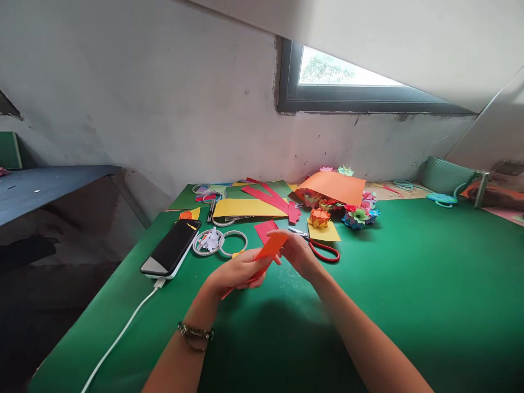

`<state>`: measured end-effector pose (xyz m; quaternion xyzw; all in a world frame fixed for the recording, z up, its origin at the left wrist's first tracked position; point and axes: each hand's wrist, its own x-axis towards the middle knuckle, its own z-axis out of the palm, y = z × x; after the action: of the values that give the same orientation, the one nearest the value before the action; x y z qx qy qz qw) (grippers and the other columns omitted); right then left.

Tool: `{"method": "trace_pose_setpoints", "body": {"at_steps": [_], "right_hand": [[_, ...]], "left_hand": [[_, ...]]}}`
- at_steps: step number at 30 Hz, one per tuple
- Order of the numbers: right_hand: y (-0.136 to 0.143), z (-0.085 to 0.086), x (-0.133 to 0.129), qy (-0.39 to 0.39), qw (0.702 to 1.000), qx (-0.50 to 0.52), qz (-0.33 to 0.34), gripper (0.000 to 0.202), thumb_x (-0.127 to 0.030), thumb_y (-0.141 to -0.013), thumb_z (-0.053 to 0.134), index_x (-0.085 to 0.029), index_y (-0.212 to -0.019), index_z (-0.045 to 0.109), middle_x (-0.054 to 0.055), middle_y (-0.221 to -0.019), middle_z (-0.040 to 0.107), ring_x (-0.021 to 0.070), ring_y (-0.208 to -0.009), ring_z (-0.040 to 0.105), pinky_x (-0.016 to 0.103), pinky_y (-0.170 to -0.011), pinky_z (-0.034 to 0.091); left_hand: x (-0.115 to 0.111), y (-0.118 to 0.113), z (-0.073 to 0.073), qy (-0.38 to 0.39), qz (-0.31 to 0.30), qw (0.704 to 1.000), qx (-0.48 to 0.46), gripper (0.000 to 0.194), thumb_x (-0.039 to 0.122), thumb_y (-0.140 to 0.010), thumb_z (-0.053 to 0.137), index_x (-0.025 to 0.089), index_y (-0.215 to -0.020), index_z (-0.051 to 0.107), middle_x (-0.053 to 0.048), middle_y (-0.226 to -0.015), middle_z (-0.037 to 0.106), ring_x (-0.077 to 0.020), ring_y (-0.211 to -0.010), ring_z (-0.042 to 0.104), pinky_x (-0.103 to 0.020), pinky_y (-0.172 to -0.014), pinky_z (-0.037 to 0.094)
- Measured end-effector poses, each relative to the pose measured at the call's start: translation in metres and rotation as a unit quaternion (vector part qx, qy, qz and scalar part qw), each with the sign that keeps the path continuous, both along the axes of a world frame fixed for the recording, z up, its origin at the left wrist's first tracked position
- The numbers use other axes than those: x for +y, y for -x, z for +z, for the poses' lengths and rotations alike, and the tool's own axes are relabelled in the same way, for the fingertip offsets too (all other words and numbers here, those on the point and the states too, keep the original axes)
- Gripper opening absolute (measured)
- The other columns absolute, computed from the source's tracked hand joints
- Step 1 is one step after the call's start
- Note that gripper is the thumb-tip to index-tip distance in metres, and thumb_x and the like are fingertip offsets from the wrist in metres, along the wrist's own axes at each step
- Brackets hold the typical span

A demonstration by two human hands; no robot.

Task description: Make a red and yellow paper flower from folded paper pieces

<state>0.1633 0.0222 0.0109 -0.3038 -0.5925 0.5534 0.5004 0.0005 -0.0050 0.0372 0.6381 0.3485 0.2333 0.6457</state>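
Observation:
An orange paper strip slants upright above the green table, between my two hands. My left hand is closed around its lower part, and the strip's end pokes out below near the wrist. At the strip's top edge, my right hand pinches it with bent fingers; the fingertips are partly hidden behind the paper. Just beyond the hands lie a red paper piece and red-handled scissors. An orange folded paper piece sits on a yellow paper square.
Left of my hands are tape rolls, one holding paper scraps, and a phone with a white cable. Yellow paper and red strips lie behind. Paper flowers stand under an orange sheet. A pouch rests far right.

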Motion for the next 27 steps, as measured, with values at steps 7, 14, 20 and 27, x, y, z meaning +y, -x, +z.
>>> {"method": "trace_pose_setpoints", "body": {"at_steps": [7, 14, 20, 27], "right_hand": [[-0.009, 0.008, 0.000, -0.018, 0.997, -0.051, -0.049, 0.029, -0.042, -0.068, 0.063, -0.015, -0.059, 0.058, -0.003, -0.054, 0.051, 0.0065, -0.050, 0.043, 0.020, -0.049, 0.038], [0.000, 0.008, -0.007, -0.039, 0.995, -0.076, -0.048, 0.020, -0.032, -0.066, 0.058, -0.017, -0.056, 0.050, -0.004, -0.051, 0.047, 0.0068, -0.047, 0.042, 0.021, -0.046, 0.037], [0.003, 0.007, -0.012, -0.069, 0.989, -0.086, -0.095, 0.014, -0.021, -0.063, 0.057, -0.017, -0.054, 0.048, -0.005, -0.054, 0.045, 0.0064, -0.051, 0.040, 0.020, -0.049, 0.036], [-0.003, 0.008, -0.012, -0.022, 0.996, -0.019, -0.079, 0.016, -0.033, -0.064, 0.064, -0.017, -0.067, 0.062, -0.002, -0.058, 0.057, 0.0075, -0.051, 0.048, 0.021, -0.049, 0.042]], "left_hand": [[0.000, -0.006, -0.002, 0.039, 0.051, 0.997, 0.038, 0.035, 0.045, -0.080, 0.041, 0.016, -0.087, 0.060, 0.002, -0.046, 0.056, -0.0075, -0.037, 0.042, -0.018, -0.038, 0.029], [-0.001, -0.009, -0.002, -0.004, 0.136, 0.991, -0.022, 0.027, 0.040, -0.074, 0.052, 0.017, -0.087, 0.053, 0.004, -0.056, 0.052, -0.0060, -0.042, 0.040, -0.017, -0.037, 0.023], [-0.005, -0.024, -0.011, -0.149, 0.256, 0.955, -0.024, 0.025, 0.042, -0.074, 0.052, 0.017, -0.073, 0.052, 0.004, -0.057, 0.048, -0.0078, -0.048, 0.040, -0.019, -0.044, 0.031], [-0.009, -0.025, -0.011, -0.258, 0.274, 0.925, 0.049, 0.020, 0.034, -0.078, 0.049, 0.016, -0.071, 0.054, 0.004, -0.056, 0.049, -0.0084, -0.050, 0.040, -0.019, -0.047, 0.030]]}}
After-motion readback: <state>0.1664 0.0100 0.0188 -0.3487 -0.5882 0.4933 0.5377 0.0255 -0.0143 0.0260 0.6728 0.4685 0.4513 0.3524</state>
